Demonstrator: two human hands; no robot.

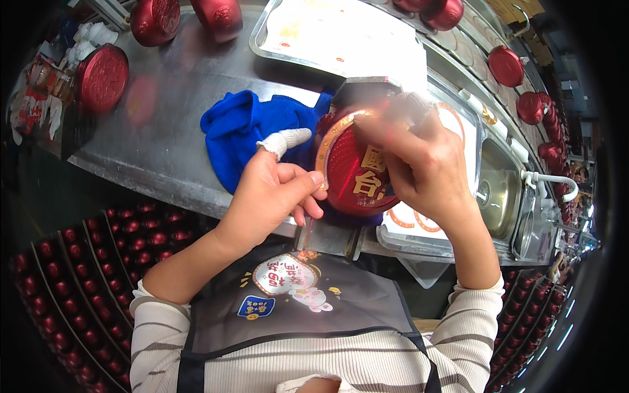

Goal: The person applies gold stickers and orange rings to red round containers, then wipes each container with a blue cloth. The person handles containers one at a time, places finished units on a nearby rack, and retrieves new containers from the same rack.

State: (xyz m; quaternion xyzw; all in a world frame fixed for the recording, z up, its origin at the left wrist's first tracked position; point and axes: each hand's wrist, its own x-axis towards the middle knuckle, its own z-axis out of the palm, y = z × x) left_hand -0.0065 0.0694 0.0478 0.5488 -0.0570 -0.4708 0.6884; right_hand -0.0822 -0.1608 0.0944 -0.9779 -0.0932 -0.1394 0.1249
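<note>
A glossy red bottle (351,167) with raised gold characters lies before me on a blue cloth (275,118). Along its rounded edge runs a curved orange-and-gold decal strip (322,152). My left hand (275,196), its thumb and fingers pinched together, holds the lower end of the strip at the bottle's left side; a white finger cot covers one raised finger. Over the upper right of the bottle is my right hand (417,157), its fingers bent and partly blurred near the strip's upper end. Whether those fingertips grip the strip cannot be told.
A metal tray (314,64) with white sheets stands behind the bottle. To the right, another tray (417,243) holds sheets of curved decals beside a sink (499,182). Red bottles (103,78) stand at the left and back. A conveyor (467,49) with more bottles runs at the upper right.
</note>
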